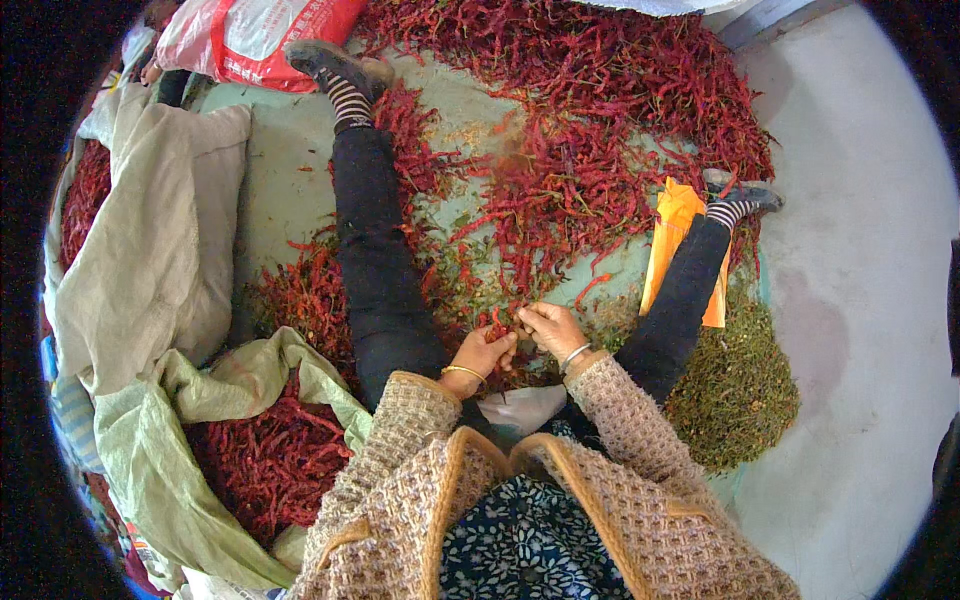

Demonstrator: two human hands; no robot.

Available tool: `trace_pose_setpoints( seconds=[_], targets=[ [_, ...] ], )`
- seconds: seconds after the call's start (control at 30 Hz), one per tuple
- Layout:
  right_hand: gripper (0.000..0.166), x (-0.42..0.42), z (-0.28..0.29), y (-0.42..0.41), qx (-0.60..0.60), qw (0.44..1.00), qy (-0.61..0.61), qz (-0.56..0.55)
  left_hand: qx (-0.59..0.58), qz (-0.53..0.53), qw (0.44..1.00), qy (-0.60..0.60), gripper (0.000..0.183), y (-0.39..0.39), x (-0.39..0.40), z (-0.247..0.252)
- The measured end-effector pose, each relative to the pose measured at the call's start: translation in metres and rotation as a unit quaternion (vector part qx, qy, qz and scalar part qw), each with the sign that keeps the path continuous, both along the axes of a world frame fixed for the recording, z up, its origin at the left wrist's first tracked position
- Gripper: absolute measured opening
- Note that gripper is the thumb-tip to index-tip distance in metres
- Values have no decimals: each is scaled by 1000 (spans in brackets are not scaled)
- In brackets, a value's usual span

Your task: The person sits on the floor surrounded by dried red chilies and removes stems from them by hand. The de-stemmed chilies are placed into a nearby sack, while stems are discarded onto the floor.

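My left hand (484, 355) holds a few dried red chilies (496, 324) in its curled fingers, palm partly hidden. Close beside it, the thumb and forefinger of my right hand (553, 328) pinch the end of a chili; which part they grip is too small to tell. Both hands are between my outstretched legs, above loose chilies and greenish stem scraps (469, 277). Beyond them a layer of dried red chilies (555, 187) spreads over the pale green ground sheet (289, 161) and thickens into a large heap (600, 60).
At my left, an open woven sack (142, 457) contains red chilies (274, 457), with a beige sack (161, 232) behind it. A red-and-white printed bag (259, 41) lies farther off. An orange packet (667, 232) lies by my right leg, near a stem pile (739, 382) on the grey floor (870, 315).
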State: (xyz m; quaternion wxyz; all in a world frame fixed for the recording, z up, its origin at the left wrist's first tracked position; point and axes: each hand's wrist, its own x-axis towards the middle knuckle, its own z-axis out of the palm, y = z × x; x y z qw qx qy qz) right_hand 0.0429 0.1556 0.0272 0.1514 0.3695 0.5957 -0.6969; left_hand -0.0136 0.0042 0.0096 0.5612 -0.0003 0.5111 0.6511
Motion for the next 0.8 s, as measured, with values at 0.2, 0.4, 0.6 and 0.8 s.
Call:
trace_pose_setpoints(
  seconds=[0.2, 0.4, 0.6, 0.8],
  targets=[
    [24, 5, 21, -32, -110, 986, 115, -41, -131, 76, 987, 53, 12, 2, 5, -24],
    [42, -49, 5, 4, 341, 911, -16, 229, -174, 138, 974, -36, 11, -1, -4, -21],
    [47, -72, -37, 23, 460, 838, -183, 230, -171, 139, 975, 3, 11, 2, -8, -2],
    [29, -16, -11, 21, 122, 991, -14, 46, -103, 144, 984, -37, 11, -6, -5, -16]
  ],
)
